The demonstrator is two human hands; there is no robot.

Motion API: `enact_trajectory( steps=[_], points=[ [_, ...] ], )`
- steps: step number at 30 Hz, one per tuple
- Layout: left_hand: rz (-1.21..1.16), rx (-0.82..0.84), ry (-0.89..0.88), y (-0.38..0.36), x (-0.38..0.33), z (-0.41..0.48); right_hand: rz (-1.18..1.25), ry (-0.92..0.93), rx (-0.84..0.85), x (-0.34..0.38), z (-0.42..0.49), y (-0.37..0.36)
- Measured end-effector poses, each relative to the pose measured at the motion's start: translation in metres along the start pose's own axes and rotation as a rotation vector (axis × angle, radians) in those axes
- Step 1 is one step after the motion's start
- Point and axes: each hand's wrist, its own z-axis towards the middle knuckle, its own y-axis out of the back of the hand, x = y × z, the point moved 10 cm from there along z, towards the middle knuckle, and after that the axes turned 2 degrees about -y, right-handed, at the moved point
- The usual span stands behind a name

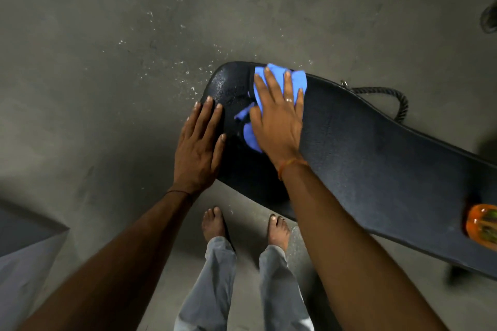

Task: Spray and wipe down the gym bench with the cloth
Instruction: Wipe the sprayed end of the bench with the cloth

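Note:
The black padded gym bench (376,158) runs from the centre to the right edge, and its narrow end looks wet and glossy. My right hand (277,118) lies flat, fingers spread, pressing a blue cloth (295,80) onto the pad near that end. Bits of the cloth stick out above and to the left of the palm. My left hand (199,147) rests flat on the bench's left edge, holding nothing. An orange spray bottle (482,225) lies on the bench at the far right, partly cut off by the frame.
My bare feet (215,223) stand on the grey concrete floor (107,61) just in front of the bench. A black coiled cable (387,93) lies behind the bench. A grey block (24,244) sits at lower left. A dark object (488,18) is at the right edge.

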Motion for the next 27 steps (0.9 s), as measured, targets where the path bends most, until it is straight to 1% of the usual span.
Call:
enact_trajectory(
  steps=[2, 3, 6, 8, 10, 13, 16, 18, 20, 22, 24, 26, 27],
  points=[
    [-0.003, -0.010, -0.014, 0.001, -0.001, 0.000, -0.015, -0.024, -0.012, 0.005, 0.011, 0.000],
    [-0.004, -0.009, -0.014, 0.001, -0.001, 0.000, -0.005, -0.004, -0.008, 0.007, 0.006, -0.001],
    [-0.003, 0.016, -0.008, 0.000, 0.000, 0.000, 0.019, 0.099, -0.002, 0.013, -0.043, -0.001],
    [0.001, 0.025, -0.004, -0.001, 0.000, 0.000, -0.002, 0.136, 0.020, 0.016, -0.083, -0.006],
    [-0.001, 0.025, -0.003, -0.001, 0.000, 0.000, -0.040, 0.158, 0.042, 0.014, -0.096, -0.011],
    [-0.017, 0.007, 0.009, 0.000, 0.001, -0.001, -0.026, 0.125, 0.016, 0.012, -0.049, -0.007],
    [-0.047, -0.034, 0.080, 0.001, 0.006, -0.006, -0.023, 0.026, -0.020, 0.018, 0.009, -0.006],
    [-0.069, -0.050, 0.112, 0.003, 0.007, -0.008, -0.018, 0.006, -0.025, 0.022, 0.019, -0.007],
    [-0.089, -0.040, 0.121, 0.004, 0.009, -0.008, 0.039, 0.059, -0.022, 0.024, 0.003, -0.007],
    [-0.090, -0.022, 0.115, 0.005, 0.012, -0.007, 0.093, 0.141, -0.015, 0.030, -0.033, -0.005],
    [-0.074, -0.029, 0.124, 0.008, 0.019, -0.008, 0.083, 0.197, 0.015, 0.040, -0.070, -0.010],
    [-0.073, -0.054, 0.177, 0.014, 0.029, -0.009, 0.114, 0.217, 0.030, 0.046, -0.081, -0.014],
    [-0.090, -0.063, 0.209, 0.017, 0.032, -0.009, 0.204, 0.208, 0.043, 0.044, -0.078, -0.013]
  ],
)
